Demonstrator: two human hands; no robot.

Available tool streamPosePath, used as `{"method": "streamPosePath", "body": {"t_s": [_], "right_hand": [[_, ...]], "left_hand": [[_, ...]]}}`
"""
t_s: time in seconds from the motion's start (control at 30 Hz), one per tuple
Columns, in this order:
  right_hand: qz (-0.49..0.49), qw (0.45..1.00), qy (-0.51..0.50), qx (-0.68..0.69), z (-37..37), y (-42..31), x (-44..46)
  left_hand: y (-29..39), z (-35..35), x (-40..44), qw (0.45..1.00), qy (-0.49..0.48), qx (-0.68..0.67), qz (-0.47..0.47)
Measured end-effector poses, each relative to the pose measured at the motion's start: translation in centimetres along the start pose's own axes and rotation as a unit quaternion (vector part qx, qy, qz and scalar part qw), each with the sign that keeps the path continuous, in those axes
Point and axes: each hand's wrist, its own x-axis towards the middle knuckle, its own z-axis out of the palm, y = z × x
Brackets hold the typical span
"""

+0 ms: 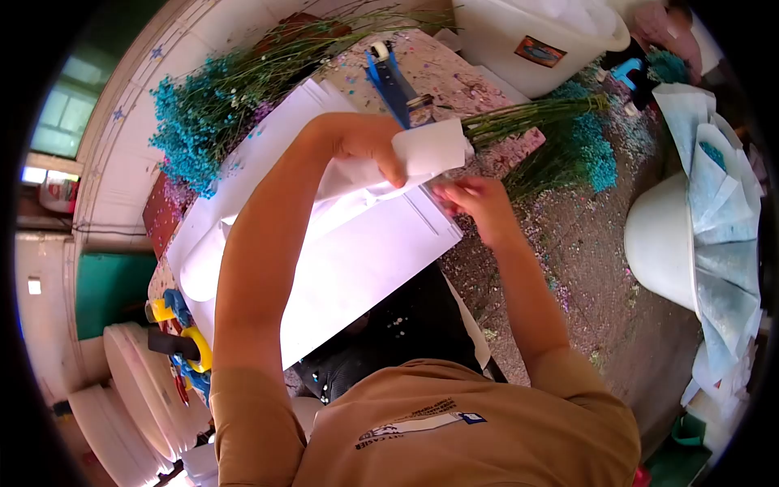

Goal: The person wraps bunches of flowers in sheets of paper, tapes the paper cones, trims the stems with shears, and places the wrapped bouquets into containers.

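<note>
My left hand [369, 148] is closed around a rolled sheet of white paper [434, 150]. Green stems [519, 122] stretch to the right from the end of this roll; whether they run inside it is hidden. My right hand [479, 207] is just below the roll's end, near the corner of the stacked white sheets [381, 252]. Its fingers are curled together and slightly blurred, and what they pinch, if anything, cannot be made out. Beyond the roll stands a blue tape dispenser [393, 85].
Blue dried flowers [191, 114] lie at the upper left, and another blue bunch [592, 150] at the right. A white tub [535, 40] stands at the back. Wrapped paper fills a white bucket [661, 243] at right. Tape rolls [195, 349] hang at the table's left edge.
</note>
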Motion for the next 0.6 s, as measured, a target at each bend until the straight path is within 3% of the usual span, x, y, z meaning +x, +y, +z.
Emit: {"method": "streamPosePath", "body": {"t_s": [0.1, 0.17, 0.23, 0.27, 0.33, 0.4, 0.43, 0.5, 0.53, 0.6], "right_hand": [[0.051, 0.996, -0.034, 0.072, 0.3, -0.1, 4.8], [0.065, 0.989, -0.006, 0.131, 0.9, -0.6, 5.9], [0.068, 0.992, -0.016, 0.106, 1.1, -1.6, 4.2], [0.077, 0.994, -0.046, 0.066, 1.2, -1.8, 2.4], [0.083, 0.993, -0.083, 0.021, 1.1, -3.6, 0.7], [0.106, 0.974, -0.195, -0.047, 0.7, -5.6, -0.7], [0.109, 0.974, -0.193, -0.046, 0.7, -5.6, 0.1], [-0.170, 0.984, 0.011, -0.059, 1.0, -6.4, 4.2], [-0.175, 0.983, 0.014, -0.060, 1.1, -6.5, 6.4], [-0.170, 0.965, 0.024, -0.200, 1.3, -6.4, 10.4]], "left_hand": [[-0.8, 0.9, 1.3, 0.999, 0.003, -0.028, 0.042], [-0.8, 0.7, 0.9, 0.998, -0.002, -0.065, 0.016], [-1.0, 0.9, 0.4, 0.978, 0.006, -0.203, 0.045], [-1.1, 1.2, 0.3, 0.977, 0.014, -0.208, 0.048], [-1.3, 1.7, 0.7, 0.989, 0.069, -0.087, 0.101], [-1.2, 2.6, 0.9, 0.991, 0.101, -0.043, 0.082], [-0.9, 3.1, 1.1, 0.990, 0.124, 0.008, 0.062], [-0.7, 3.5, 1.5, 0.991, 0.131, 0.009, 0.029], [-1.2, 3.4, 1.9, 0.988, 0.145, 0.033, 0.040], [-1.7, 3.3, 2.2, 0.982, 0.170, 0.061, 0.052]]}}
